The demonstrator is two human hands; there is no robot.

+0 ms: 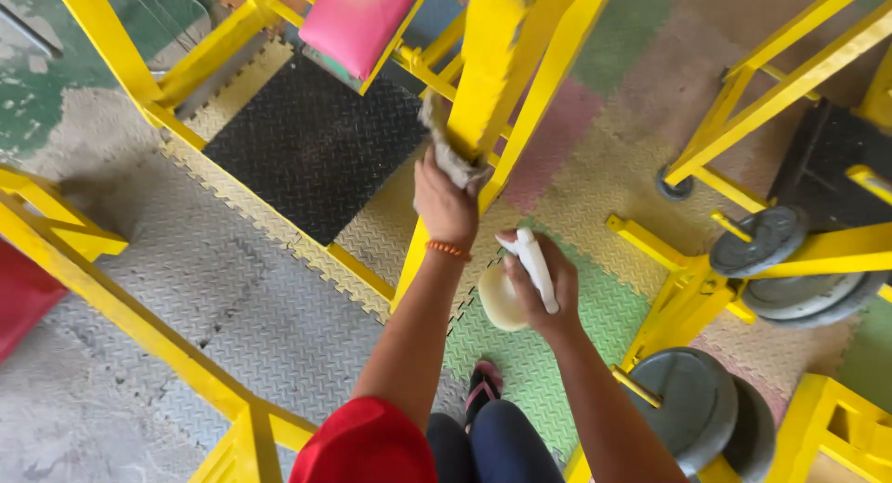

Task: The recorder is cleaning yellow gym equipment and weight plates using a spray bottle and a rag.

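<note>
The left hand (444,202) is closed around a grey rag (444,147) and presses it against the yellow post (488,70) of a gym frame, with the rag bunched between palm and metal and its loose end trailing up the post's left edge. The right hand (541,283) hangs lower and nearer the body, fingers wrapped around the white trigger head of a spray bottle (509,293), whose pale round body points down toward the green floor mat (520,348); the nozzle is turned away from the post. The step in hand looks like wiping the post, with the bottle held idle. Carrying the wipe further seems to call for sliding the rag along the painted face while keeping firm pressure, and for lifting and aiming the bottle at the metal if more liquid is wanted. A pink pad (358,19) sits on the frame above, and grey weight plates (771,240) rest on yellow racks to the right.
</note>
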